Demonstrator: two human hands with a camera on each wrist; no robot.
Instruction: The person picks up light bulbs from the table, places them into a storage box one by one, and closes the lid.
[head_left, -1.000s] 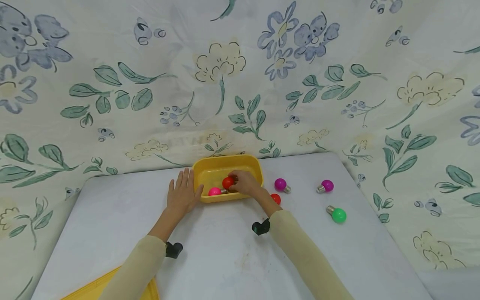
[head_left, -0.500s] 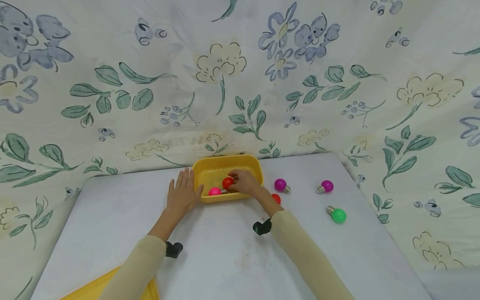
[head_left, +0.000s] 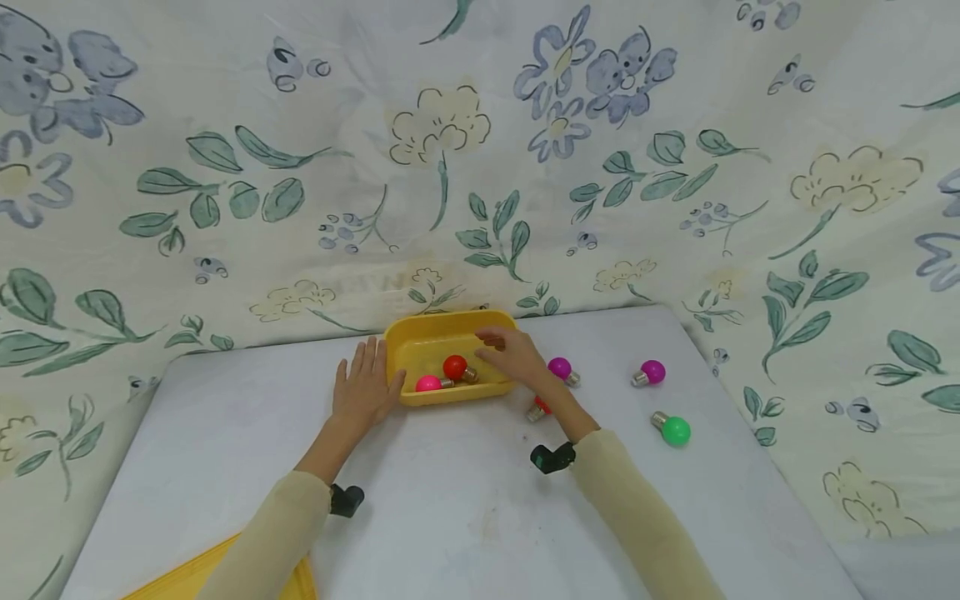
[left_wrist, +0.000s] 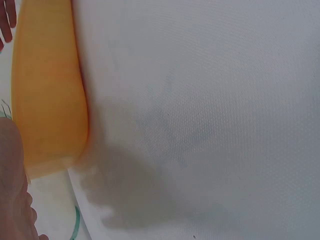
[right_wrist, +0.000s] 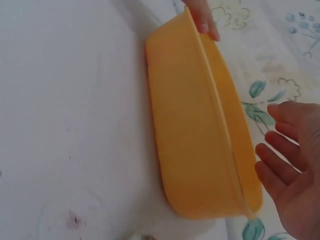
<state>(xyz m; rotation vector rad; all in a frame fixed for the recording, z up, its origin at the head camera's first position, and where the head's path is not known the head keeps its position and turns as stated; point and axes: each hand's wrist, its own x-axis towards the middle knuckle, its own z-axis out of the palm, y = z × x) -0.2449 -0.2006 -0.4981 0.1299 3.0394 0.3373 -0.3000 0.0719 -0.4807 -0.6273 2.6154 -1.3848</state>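
A yellow plastic tub [head_left: 420, 329] stands at the back of the table. Inside it lie a red light bulb [head_left: 454, 367] and a pink light bulb [head_left: 429, 383], both with metal screw bases. My left hand [head_left: 363, 390] rests with spread, straight fingers against the tub's left end, thumb at the rim. Over the tub's right end hovers my right hand [head_left: 513, 358], its fingers loosely bent and holding nothing. The right wrist view shows that hand [right_wrist: 292, 165] beside the tub's rim, palm bare. A second red bulb [head_left: 538, 407] is partly hidden under the right forearm.
To the right of the tub lie a purple bulb [head_left: 559, 368], another purple bulb [head_left: 652, 372] and a green bulb [head_left: 677, 431]. A yellow tray [head_left: 187, 575] sits at the front left, partly under the left sleeve. Flowered cloth [head_left: 330, 208] hangs behind the table.
My right hand has let go of the red bulb in the tub and drawn back up and to the right. The left hand has stayed at the tub's end.
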